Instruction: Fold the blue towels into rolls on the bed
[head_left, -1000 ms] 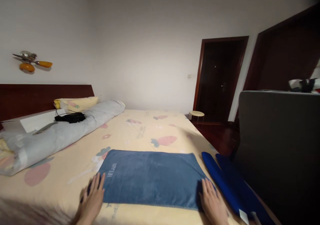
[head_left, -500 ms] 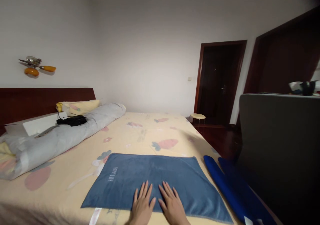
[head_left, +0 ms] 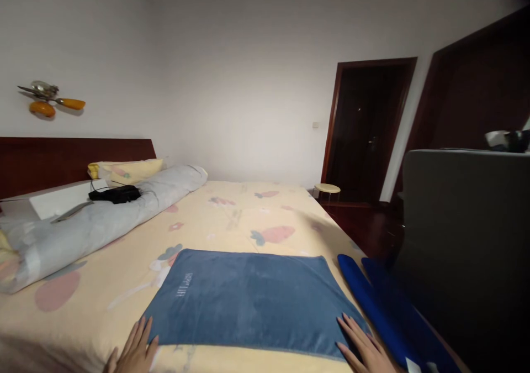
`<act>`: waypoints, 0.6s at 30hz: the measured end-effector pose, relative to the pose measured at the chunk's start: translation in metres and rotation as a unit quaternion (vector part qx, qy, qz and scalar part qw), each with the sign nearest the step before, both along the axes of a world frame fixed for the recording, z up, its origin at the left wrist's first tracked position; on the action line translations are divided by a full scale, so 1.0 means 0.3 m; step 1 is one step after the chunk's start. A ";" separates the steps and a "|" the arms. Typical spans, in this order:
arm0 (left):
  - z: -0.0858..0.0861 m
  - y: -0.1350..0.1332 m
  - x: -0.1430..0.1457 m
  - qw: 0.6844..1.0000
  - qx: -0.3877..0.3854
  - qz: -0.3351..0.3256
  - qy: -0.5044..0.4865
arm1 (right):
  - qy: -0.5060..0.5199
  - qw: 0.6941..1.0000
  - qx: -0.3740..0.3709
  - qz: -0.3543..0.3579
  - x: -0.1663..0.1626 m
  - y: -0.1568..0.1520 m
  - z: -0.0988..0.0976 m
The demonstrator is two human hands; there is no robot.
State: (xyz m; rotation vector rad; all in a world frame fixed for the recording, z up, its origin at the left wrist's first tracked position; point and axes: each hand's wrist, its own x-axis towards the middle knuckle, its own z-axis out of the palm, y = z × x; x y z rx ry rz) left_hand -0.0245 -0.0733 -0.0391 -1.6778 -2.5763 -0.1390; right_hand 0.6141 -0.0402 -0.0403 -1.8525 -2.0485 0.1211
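Observation:
A dark blue towel [head_left: 252,298] lies flat on the cream, fruit-patterned bed sheet [head_left: 244,213], folded into a rectangle with small lettering near its left edge. My left hand [head_left: 134,353] rests palm down at the towel's near left corner, fingers apart, mostly on the sheet. At the near right corner my right hand [head_left: 366,351] lies flat with its fingers spread on the towel's edge. Neither hand grips anything.
A bright blue rolled item [head_left: 372,306] lies along the bed's right edge. A rolled grey quilt [head_left: 103,218] with a black device [head_left: 114,194] on it lies at the left, by the dark headboard [head_left: 62,157]. A grey panel [head_left: 467,240] stands at right; a small stool [head_left: 327,188] sits near a dark door.
Half a second ago both hands were together at the towel's near middle; they have slid apart to its left and right near corners. The towel lies flatter.

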 end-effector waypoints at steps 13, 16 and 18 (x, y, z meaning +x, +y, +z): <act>0.201 0.419 0.760 0.898 0.048 -0.424 -0.106 | 0.036 0.979 -0.029 0.196 -0.775 0.332 0.227; 0.213 0.518 0.789 0.912 -0.005 -0.400 -0.088 | 0.000 0.981 -0.049 0.187 -0.821 0.422 0.224; 0.214 0.570 0.735 0.931 -0.028 -0.358 -0.072 | -0.008 0.984 -0.051 0.170 -0.769 0.467 0.213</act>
